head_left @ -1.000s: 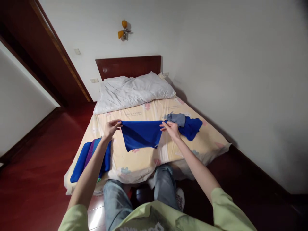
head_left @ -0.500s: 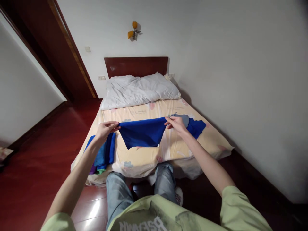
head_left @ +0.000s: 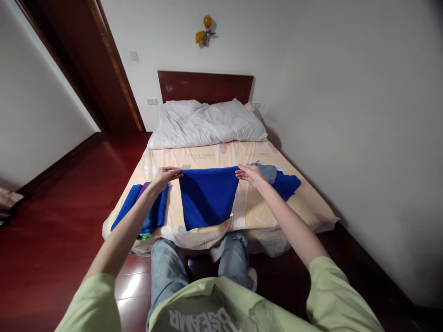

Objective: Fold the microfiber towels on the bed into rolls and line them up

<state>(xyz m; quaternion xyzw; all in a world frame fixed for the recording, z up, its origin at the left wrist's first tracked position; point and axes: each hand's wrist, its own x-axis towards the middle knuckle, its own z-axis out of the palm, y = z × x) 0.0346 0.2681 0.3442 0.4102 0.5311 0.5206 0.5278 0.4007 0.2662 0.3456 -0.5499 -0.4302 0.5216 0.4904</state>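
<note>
- The cloth, plain blue, is held up by its top edge over the near part of the bed, between the two hands.
- The left hand is clamped on the cloth's top left corner, thumb and fingers pinched together.
- The right hand is clamped on the top right corner, its other fingers spread a little.
- The top edge is drawn nearly straight; the rest hangs down, with a small white tag near the lower right corner. Whether the lower edge touches the bed, I cannot tell.
- To the left of the cloth, the folded pile lies at the bed's near left side, in blue and purple with a bit of green at the near end. The left forearm crosses in front of part of it.
- To the right, beyond the right hand, lies the grey cloth, crumpled, with the blue heap against it.
- The bed has a pale yellow sheet with pink and grey-blue prints. The white bedding lies across its far end, below the dark red headboard.
- On the wall above is the lamp, with two orange shades.
- The person's legs, in jeans, are at the bed's near edge, above a dark red, shiny floor.
</note>
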